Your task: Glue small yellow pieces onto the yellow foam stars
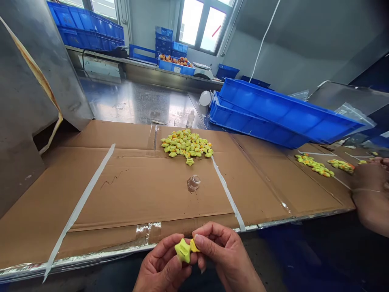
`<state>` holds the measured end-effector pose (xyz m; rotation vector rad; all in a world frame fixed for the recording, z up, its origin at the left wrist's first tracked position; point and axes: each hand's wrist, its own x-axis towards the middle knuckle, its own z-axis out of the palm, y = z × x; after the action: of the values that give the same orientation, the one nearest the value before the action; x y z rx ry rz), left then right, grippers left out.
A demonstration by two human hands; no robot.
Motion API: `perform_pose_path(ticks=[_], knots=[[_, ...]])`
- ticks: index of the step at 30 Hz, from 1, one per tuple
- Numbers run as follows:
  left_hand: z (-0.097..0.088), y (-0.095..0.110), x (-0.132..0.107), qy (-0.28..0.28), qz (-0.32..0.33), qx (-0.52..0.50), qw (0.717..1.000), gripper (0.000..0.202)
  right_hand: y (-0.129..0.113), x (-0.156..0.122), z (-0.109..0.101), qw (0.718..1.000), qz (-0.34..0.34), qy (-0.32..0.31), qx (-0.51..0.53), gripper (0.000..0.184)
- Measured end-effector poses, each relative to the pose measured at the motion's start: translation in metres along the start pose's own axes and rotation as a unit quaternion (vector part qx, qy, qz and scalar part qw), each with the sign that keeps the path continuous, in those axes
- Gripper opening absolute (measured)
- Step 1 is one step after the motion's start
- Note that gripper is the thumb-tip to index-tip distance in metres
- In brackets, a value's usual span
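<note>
My left hand (162,265) pinches a small yellow-green star-shaped toy piece (183,250) at the near edge of the bench. My right hand (226,255) grips the same piece from the right, its fingertips on a yellow-orange part (193,245) of it. Both hands are closed around it, just in front of the cardboard sheet (136,190). A heap of several similar green and yellow pieces (187,146) lies on the cardboard further back. A small clear plastic cup (193,182) lies between the heap and my hands.
Stacked blue trays (273,111) stand at the back right. Another person's hand (372,194) rests at the right edge beside smaller piles of pieces (314,165). A metal panel (27,93) stands at the left. More blue bins (88,28) line the far counter.
</note>
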<state>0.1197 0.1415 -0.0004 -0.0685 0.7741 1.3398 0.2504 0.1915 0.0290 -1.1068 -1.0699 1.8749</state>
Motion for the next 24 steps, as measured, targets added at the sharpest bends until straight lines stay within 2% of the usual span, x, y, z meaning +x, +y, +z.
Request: perform_pose_path(ticks=[13,24], knots=[[-0.0002,0.0008,-0.002,-0.01,0.012,0.008,1.0,0.031,0.0006,0.0013,0.0002,1.0,-0.017,-0.005,0.005,0.026],[-0.0011,-0.0007,-0.0007,-0.022,0.023,0.016,0.999,0.032,0.0016,0.0028,-0.0027,0.997,0.04,-0.035,0.053,0.028]])
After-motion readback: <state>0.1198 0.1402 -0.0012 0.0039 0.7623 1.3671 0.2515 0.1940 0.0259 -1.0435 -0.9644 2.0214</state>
